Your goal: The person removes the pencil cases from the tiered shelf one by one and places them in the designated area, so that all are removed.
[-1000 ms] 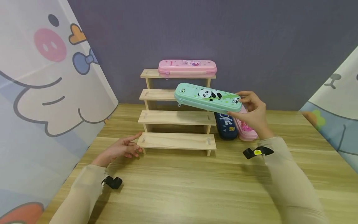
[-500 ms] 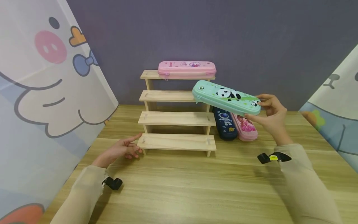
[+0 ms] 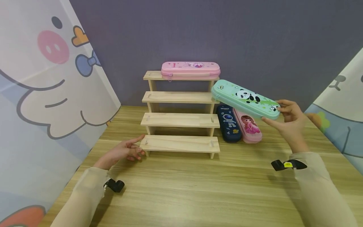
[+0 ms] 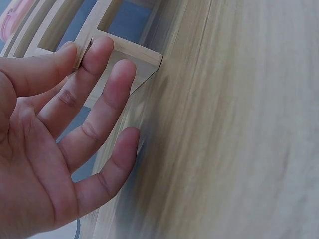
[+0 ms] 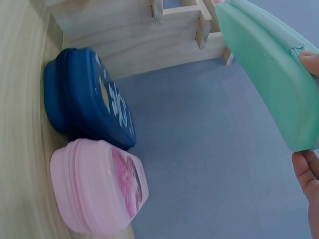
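Between thumb and fingers, my right hand (image 3: 293,121) grips one end of a mint-green panda pencil case (image 3: 246,98), held tilted in the air right of the shelf. The right wrist view shows the case's plain green underside (image 5: 264,74). My left hand (image 3: 124,151) is at the left end of the lowest step of a four-step wooden display stand (image 3: 181,143). In the left wrist view, its thumb and forefinger (image 4: 97,55) pinch that step's edge, while the other fingers are loosely bent. A pink rabbit pencil case (image 3: 190,70) lies on the top step.
Right of the stand, a navy astronaut pencil case (image 3: 229,124) and a pink princess pencil case (image 3: 247,126) lie side by side on the wooden table (image 3: 181,189). A dark grey wall (image 3: 255,41) stands behind, with cartoon-printed panels at both sides.
My right hand has carried the green pencil case rightward, away from in front of the stand, and its right end has dipped. My left hand stays in place.
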The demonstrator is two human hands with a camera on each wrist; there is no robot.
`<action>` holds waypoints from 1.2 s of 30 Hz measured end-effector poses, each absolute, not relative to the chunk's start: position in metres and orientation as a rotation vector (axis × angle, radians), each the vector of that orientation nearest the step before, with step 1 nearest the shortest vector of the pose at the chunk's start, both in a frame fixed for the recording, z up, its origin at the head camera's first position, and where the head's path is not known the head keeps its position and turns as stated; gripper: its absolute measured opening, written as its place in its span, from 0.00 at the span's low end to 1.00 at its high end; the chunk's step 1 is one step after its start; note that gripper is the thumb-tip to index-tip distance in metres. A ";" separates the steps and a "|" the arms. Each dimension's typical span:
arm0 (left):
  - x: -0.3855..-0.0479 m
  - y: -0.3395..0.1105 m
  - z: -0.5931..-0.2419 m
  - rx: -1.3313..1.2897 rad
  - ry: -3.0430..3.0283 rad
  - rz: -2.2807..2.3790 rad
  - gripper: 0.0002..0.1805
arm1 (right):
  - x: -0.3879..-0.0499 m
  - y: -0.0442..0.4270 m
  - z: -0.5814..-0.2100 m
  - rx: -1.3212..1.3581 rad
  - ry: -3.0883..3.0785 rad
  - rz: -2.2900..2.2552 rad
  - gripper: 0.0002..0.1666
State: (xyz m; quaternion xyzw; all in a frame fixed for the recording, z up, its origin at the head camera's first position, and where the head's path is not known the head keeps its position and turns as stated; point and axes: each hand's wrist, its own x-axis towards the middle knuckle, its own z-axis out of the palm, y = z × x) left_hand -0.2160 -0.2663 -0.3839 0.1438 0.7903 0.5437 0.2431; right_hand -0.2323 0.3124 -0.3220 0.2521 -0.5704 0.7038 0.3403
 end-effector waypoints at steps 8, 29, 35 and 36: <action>-0.215 -0.266 -0.383 0.412 2.158 1.484 0.42 | -0.233 0.317 -0.325 0.592 -1.388 1.771 0.25; -0.215 -0.264 -0.381 0.381 2.154 1.484 0.42 | -0.243 0.327 -0.341 -0.023 -1.543 1.323 0.25; -0.214 -0.263 -0.380 0.382 2.150 1.489 0.43 | -0.244 0.330 -0.346 -0.088 -1.581 1.224 0.29; -0.214 -0.263 -0.380 0.380 2.149 1.491 0.43 | -0.245 0.330 -0.346 -0.103 -1.584 1.218 0.30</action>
